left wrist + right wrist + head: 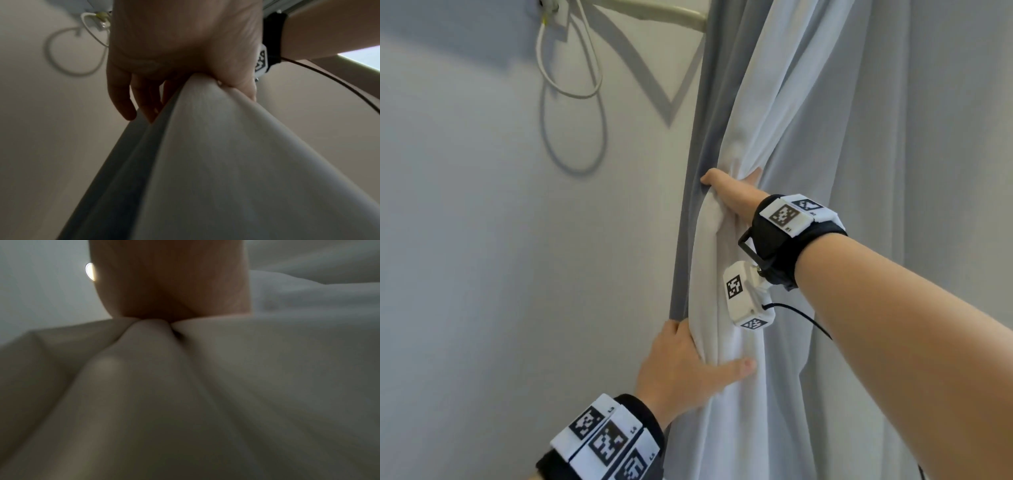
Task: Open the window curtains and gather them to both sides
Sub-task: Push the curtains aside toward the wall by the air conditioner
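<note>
A pale white-grey curtain (774, 113) hangs bunched beside the wall, with a darker grey edge (690, 205) on its left. My right hand (732, 192) grips the gathered folds at mid height, fingers wrapped behind the cloth and hidden. Lower down my left hand (688, 363) grips the same bundle, thumb lying across the front and fingers tucked behind the grey edge. The left wrist view shows my left hand (180, 68) squeezing the curtain (205, 162) into a tight bunch. In the right wrist view only my palm (170, 280) pressed into blurred cloth (205, 394) shows.
A plain white wall (482, 274) stands left of the curtain. A looped white cable (571, 68) hangs from a wall fitting at the top, beside a pale pipe (654, 13). More curtain cloth (945, 102) hangs flat on the right.
</note>
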`<state>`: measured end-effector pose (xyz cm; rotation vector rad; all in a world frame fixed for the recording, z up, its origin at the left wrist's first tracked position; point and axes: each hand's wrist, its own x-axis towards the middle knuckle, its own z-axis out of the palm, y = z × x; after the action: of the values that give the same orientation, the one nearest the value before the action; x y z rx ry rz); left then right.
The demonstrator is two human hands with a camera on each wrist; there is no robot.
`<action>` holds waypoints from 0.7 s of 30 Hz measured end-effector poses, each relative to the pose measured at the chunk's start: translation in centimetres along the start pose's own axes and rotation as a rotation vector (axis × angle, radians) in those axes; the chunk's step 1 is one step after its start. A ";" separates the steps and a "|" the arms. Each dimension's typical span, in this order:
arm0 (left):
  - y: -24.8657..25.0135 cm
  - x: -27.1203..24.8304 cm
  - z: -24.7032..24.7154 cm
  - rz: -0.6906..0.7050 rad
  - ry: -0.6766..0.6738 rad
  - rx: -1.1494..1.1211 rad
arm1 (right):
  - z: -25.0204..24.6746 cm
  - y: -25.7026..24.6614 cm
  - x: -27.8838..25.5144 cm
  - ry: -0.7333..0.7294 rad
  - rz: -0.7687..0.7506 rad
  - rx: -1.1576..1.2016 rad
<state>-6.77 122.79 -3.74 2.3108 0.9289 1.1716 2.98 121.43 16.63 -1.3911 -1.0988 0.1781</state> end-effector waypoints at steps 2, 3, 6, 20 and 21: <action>0.2 1.4 1.4 -0.011 0.021 0.016 | 0.7 0.5 1.5 -0.061 -0.010 -0.009; 0.3 2.1 2.0 -0.018 0.031 0.026 | 0.9 0.7 2.1 -0.102 -0.011 -0.022; -0.1 4.1 3.8 -0.049 0.048 0.048 | 0.7 1.1 3.4 -0.177 -0.001 -0.054; -2.5 11.0 9.2 -0.057 0.133 0.156 | -6.1 4.2 6.0 0.544 -0.107 -0.630; -2.4 11.2 9.5 -0.040 0.125 0.151 | -6.8 4.3 5.8 0.591 -0.118 -0.675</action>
<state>4.94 132.01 -4.38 2.3444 1.1390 1.2817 12.86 121.78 17.32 -1.7968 -0.7516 -0.7122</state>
